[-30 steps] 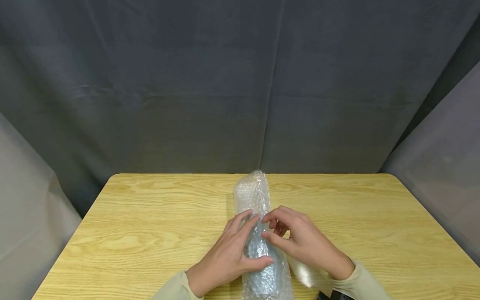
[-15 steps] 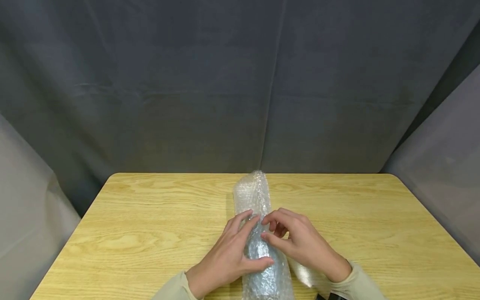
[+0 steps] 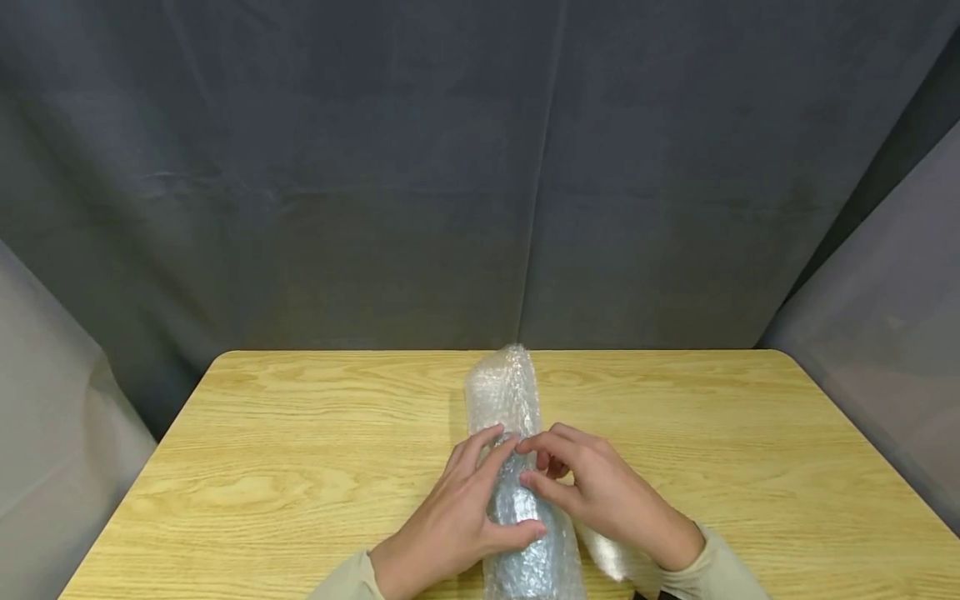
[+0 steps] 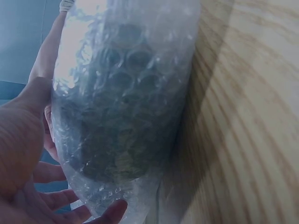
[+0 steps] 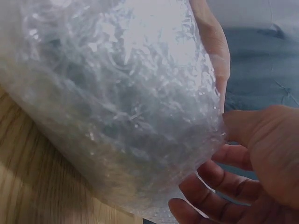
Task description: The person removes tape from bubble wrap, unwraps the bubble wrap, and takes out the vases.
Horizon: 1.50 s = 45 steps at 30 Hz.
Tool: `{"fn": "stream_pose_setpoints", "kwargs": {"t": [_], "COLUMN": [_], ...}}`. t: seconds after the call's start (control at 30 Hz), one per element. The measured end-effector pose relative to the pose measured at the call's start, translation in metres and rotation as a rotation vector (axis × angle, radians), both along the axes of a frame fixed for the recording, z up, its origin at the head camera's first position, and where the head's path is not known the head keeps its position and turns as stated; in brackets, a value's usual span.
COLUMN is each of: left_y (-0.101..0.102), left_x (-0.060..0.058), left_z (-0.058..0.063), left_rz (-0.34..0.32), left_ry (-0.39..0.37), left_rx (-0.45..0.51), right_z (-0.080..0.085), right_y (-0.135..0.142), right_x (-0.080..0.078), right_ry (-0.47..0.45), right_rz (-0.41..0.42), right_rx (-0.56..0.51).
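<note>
Dark grey curtain fabric (image 3: 360, 167) forms the backdrop beyond both hands, with pale grey fabric panels (image 3: 892, 333) at either side. Beneath the hands is a yellow wood-grain table (image 3: 262, 467) with rounded far corners. An elongated bundle of clear bubble wrap (image 3: 517, 500) lies on it between the two hands, its narrower, flatter end extending ahead of their fingertips. Through the film, the left wrist view shows a dark, rounded mass (image 4: 112, 140), not identifiable. The left hand (image 3: 457, 517) rests against the bundle's left side, fingers extended forward, thumb laid across the top; it is not clenched. The right hand (image 3: 596, 479) is at the opposite side, fingers bent, thumb touching the wrap; whether it pinches the film cannot be determined. Below the right wrist lies a shiny translucent piece (image 3: 609, 554), and nearer the lower edge a black object (image 3: 647, 596), mostly cut off. Both sleeves (image 3: 716, 571) are pale beige.
</note>
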<state>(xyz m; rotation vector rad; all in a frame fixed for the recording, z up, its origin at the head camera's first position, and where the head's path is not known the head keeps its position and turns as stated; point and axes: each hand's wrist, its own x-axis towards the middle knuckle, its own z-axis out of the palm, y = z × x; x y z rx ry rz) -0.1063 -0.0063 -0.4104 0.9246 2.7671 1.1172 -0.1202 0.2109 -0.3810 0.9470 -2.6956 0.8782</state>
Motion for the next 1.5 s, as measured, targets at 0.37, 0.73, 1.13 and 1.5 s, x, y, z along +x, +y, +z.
{"fn": "stream_pose_setpoints", "kwargs": {"t": [0.37, 0.73, 1.13, 1.5], "left_y": [-0.0002, 0.0016, 0.0026, 0.0043], "left_x": [0.0013, 0.0007, 0.0009, 0.0017], "left_z": [0.0, 0.0004, -0.0006, -0.0018], "left_rz": [0.017, 0.029, 0.016, 0.017], "left_ry": [-0.001, 0.007, 0.016, 0.043], "left_rx": [-0.015, -0.024, -0.029, -0.024], "right_z": [0.0005, 0.0043, 0.0065, 0.0075], "right_y": [-0.0027, -0.0018, -0.0033, -0.0041], "right_x": [0.0031, 0.0046, 0.0064, 0.0071], "right_ry": [0.005, -0.027, -0.06, -0.142], "right_rz": [-0.007, -0.031, -0.054, -0.062], "right_rx": [0.038, 0.09, 0.101, 0.067]}}
